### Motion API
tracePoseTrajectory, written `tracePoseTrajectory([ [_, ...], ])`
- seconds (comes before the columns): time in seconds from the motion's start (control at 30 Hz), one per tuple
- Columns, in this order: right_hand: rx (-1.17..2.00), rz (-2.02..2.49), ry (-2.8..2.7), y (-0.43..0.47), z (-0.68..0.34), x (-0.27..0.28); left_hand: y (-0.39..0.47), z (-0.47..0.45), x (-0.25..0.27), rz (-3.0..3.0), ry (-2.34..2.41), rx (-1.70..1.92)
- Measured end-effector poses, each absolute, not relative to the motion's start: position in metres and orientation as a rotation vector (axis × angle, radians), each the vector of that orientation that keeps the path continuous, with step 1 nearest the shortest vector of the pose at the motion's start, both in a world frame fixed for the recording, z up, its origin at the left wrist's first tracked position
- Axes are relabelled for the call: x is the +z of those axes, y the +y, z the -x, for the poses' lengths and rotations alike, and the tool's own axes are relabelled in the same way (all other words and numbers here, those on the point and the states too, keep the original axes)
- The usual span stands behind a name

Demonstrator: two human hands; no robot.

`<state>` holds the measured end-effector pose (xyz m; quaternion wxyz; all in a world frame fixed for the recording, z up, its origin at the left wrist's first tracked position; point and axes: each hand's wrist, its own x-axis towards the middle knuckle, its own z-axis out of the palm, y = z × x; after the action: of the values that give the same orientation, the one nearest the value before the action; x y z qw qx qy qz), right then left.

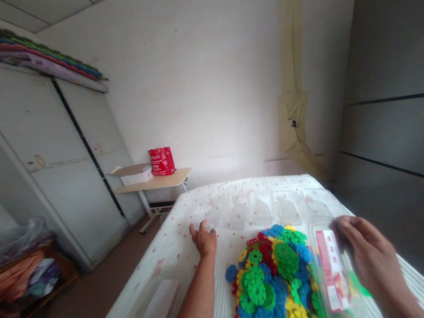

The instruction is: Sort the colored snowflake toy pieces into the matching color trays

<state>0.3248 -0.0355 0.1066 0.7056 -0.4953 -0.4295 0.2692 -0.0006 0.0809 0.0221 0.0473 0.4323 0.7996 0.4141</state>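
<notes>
Discs [260,288]: flower-shaped, notched rims, blue, green, yellow, some red; heaped on the near middle of the cover [183,253], between the forearms; one blue disc sits at the heap's left edge; box [315,263] just right of the heap, clear plastic, long, pink-and-white label [332,269] facing up, colours showing through its sides; right hand [370,251] holds the box at its right edge, fingers bent over it; left hand [204,239] spread wide, fingers apart, nothing visible in it, near the row of clear trays [260,208] beyond the heap; tray edges faint, count unclear.

Cover white, ribbed, red-specked; pale slab [156,310] at near left, partly behind the left forearm; desk [169,179] beyond with carton [137,175] and red bag [162,162]; sliding-door cabinet [58,147] left, rolled mats [40,60] on top; white wall [205,80], yellowish tape [290,38] around a socket [293,122]; grey panels [395,133] right; floor [120,258] brown.
</notes>
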Motion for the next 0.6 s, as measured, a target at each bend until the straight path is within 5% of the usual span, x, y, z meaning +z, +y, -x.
tracePoseTrajectory([
  [0.6, 0.607, 1.115, -0.97, -0.033, -0.32, 0.102, 0.082, -0.032, 0.032, -1.203, 2.509, 1.111],
])
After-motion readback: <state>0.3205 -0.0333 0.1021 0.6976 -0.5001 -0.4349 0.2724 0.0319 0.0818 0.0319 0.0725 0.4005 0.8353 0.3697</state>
